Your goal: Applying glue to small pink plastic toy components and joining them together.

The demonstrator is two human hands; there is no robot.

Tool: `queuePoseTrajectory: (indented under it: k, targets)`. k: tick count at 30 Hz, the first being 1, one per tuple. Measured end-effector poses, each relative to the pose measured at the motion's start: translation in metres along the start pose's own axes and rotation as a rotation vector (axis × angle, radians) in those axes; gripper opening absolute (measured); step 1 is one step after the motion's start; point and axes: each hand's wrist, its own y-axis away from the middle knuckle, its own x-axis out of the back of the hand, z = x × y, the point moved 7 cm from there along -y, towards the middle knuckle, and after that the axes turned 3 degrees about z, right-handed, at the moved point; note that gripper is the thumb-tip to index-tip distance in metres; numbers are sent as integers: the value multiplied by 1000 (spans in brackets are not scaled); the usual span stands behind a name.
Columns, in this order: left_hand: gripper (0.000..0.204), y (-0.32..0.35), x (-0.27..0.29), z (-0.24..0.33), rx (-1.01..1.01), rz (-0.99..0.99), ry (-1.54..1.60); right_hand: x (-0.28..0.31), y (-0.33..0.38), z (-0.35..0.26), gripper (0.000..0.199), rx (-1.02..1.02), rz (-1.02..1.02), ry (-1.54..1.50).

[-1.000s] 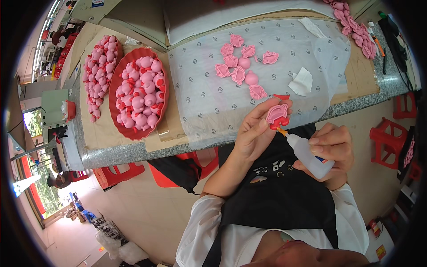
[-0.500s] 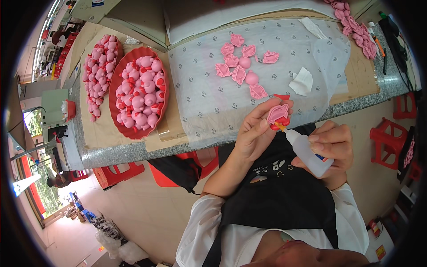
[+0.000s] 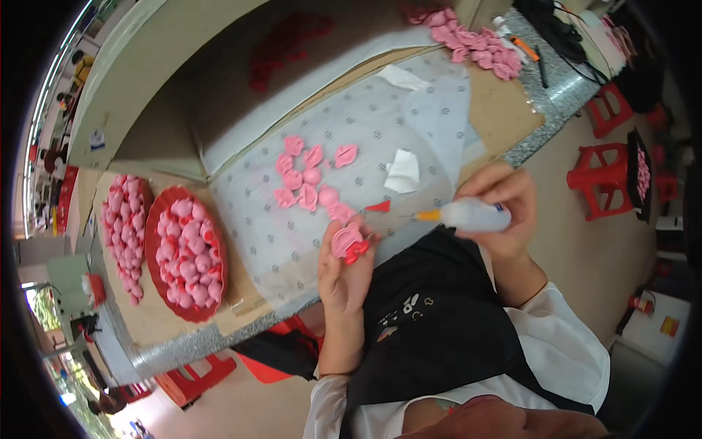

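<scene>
While closed: grips on pink piece (image 3: 347,241), glue bottle (image 3: 472,216).

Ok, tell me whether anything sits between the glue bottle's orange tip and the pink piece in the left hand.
Nothing visible does. The glue bottle in the right hand points across an open gap toward the pink piece.

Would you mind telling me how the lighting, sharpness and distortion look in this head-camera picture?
Head view: strong fisheye, so the speckled grey table edge bows and a black rim rings the frame; soft even light, no glare on the dotted translucent sheet; the left hand holding a small pink and red moulded piece and the right hand gripping the white squeeze bottle with orange nozzle look slightly soft; the recess behind the sheet is shadowed.
</scene>
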Motion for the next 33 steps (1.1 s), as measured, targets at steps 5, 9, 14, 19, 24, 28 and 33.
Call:
queuePoseTrajectory:
  k: [5,9,14,19,24,28,33]
  targets:
    - [46,-3,2,11,-25,29,-2,98,-20,48,21,-470,148,189]
    - [46,-11,-6,7,-22,50,-37,184,-54,101,25,-436,225,573]
    - [46,-16,-14,-4,8,48,-87,176,-100,125,29,-49,15,1363]
    - [46,-16,-12,-5,11,65,-91,178,-98,136,27,-311,-4,1468]
    - [44,-18,-8,-5,26,80,-69,165,-76,125,30,-626,62,497]
    - [45,-27,-9,-11,11,109,-14,97,-48,87,32,-686,35,46]
    - [49,-46,-26,-13,-51,93,56,-20,24,63,29,-795,-79,-470]
